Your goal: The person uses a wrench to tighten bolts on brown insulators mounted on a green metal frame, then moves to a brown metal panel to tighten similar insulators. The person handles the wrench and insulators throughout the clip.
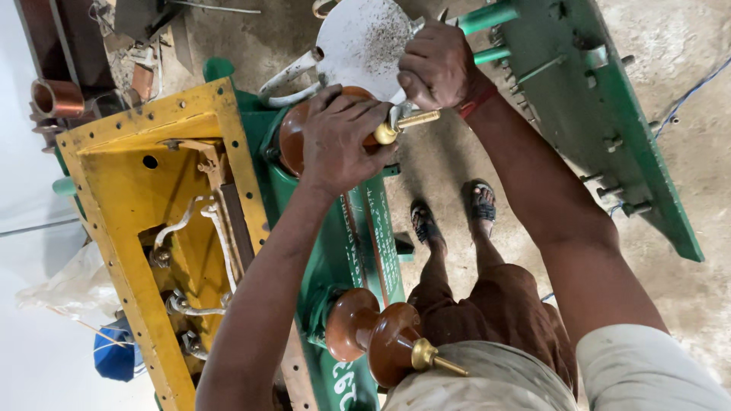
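The green and yellow tank lies on its side, and everything here sits against it. On its green outer face the upper brown insulator is being fastened at its brass stud; the next move probably calls for a steadying hold while the tool turns. The left hand is clenched over that insulator. The right hand, just beyond it, grips a metal tool on the stud.
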